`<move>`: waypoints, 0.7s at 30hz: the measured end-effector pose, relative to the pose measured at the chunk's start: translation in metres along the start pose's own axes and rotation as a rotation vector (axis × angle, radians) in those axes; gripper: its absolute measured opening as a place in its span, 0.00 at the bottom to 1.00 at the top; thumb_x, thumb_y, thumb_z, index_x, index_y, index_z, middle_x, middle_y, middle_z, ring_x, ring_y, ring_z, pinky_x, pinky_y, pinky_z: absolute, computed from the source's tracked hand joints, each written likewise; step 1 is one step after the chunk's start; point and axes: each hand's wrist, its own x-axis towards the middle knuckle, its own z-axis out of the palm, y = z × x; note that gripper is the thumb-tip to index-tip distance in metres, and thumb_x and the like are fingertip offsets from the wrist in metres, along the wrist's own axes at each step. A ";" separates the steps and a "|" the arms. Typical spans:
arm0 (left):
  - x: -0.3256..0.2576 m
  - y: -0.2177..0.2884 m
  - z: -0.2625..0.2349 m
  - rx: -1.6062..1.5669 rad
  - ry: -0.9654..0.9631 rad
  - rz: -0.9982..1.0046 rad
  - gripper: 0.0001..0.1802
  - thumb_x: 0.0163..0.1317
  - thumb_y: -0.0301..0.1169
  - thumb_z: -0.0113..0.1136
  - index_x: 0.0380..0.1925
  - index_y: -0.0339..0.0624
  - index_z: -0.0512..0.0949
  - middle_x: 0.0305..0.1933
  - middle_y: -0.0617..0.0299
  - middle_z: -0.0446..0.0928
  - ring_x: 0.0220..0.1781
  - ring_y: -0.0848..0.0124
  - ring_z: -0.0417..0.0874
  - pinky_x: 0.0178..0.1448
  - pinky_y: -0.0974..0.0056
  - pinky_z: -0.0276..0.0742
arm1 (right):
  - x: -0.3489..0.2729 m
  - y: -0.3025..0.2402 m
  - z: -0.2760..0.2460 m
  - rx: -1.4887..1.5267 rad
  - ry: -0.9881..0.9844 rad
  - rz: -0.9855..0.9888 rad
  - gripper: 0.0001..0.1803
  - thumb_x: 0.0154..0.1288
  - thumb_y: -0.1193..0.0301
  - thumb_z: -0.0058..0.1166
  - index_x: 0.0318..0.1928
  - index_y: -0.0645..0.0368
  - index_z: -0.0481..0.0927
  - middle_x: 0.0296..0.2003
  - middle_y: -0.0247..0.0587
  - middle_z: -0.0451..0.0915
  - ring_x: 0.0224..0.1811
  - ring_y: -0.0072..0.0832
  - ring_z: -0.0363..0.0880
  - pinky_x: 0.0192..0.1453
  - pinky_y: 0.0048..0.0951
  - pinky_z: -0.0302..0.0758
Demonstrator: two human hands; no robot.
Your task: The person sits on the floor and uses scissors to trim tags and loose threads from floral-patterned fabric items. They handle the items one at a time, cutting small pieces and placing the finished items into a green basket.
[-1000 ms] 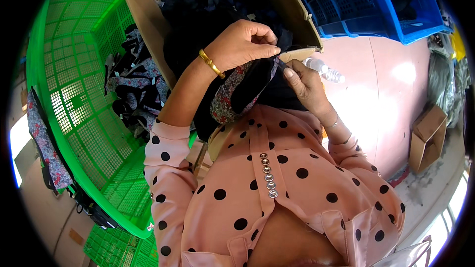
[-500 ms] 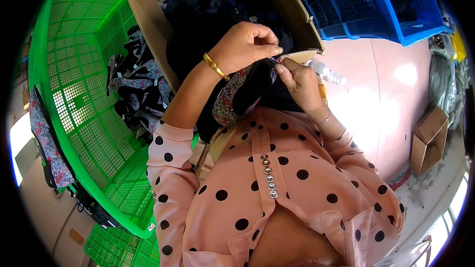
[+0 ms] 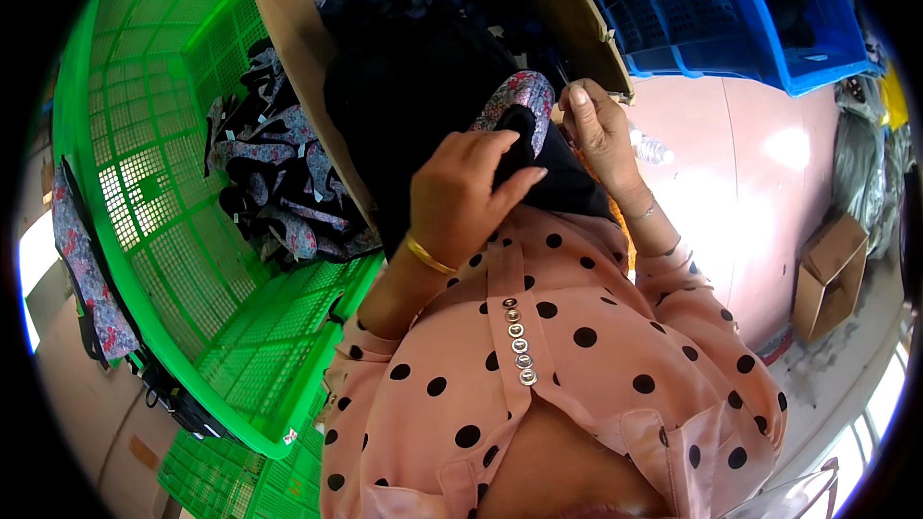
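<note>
A curved piece of floral fabric [image 3: 519, 94] with a black side rests over the black cloth on my lap. My left hand [image 3: 463, 194], with a yellow bangle at the wrist, lies over its near black part. The thumb and index finger are spread apart there, and the other fingers are partly hidden. Just right of the fabric, my right hand [image 3: 598, 135] is closed with the thumb against the fingers. A thin dark pointed tool [image 3: 563, 75] juts up from it; its kind is hard to make out.
A cardboard box [image 3: 288, 58] of dark scraps stands ahead. At left, a green basket [image 3: 144, 327] holds several similar floral pieces [image 3: 279, 154]; another floral piece [image 3: 91, 269] hangs outside it. A blue crate [image 3: 740, 19], clear bottle [image 3: 654, 149] and small carton [image 3: 832, 274] are at right.
My hands have drawn apart: the left came down and nearer, the right rose slightly. The floral fabric has turned, its floral end now pointing away from me.
</note>
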 end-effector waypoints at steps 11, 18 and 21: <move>0.014 -0.011 0.015 -0.228 0.134 -0.072 0.04 0.56 0.26 0.64 0.27 0.41 0.78 0.26 0.61 0.73 0.29 0.68 0.74 0.30 0.68 0.70 | 0.012 0.004 0.016 -0.033 -0.039 -0.116 0.22 0.75 0.53 0.42 0.43 0.63 0.72 0.19 0.25 0.62 0.20 0.12 0.57 0.25 0.15 0.55; 0.045 -0.042 -0.025 0.379 0.396 0.053 0.11 0.58 0.30 0.63 0.42 0.43 0.78 0.42 0.59 0.79 0.48 0.58 0.74 0.57 0.54 0.65 | 0.008 -0.010 0.009 0.087 -0.104 -0.003 0.27 0.76 0.49 0.33 0.42 0.63 0.73 0.17 0.25 0.60 0.18 0.13 0.54 0.23 0.17 0.52; 0.045 -0.020 -0.009 0.166 0.201 0.147 0.15 0.55 0.36 0.66 0.40 0.45 0.79 0.39 0.63 0.79 0.45 0.61 0.76 0.50 0.57 0.68 | 0.005 -0.008 0.009 0.071 -0.067 0.021 0.29 0.77 0.48 0.32 0.42 0.64 0.74 0.17 0.27 0.62 0.19 0.14 0.57 0.25 0.17 0.55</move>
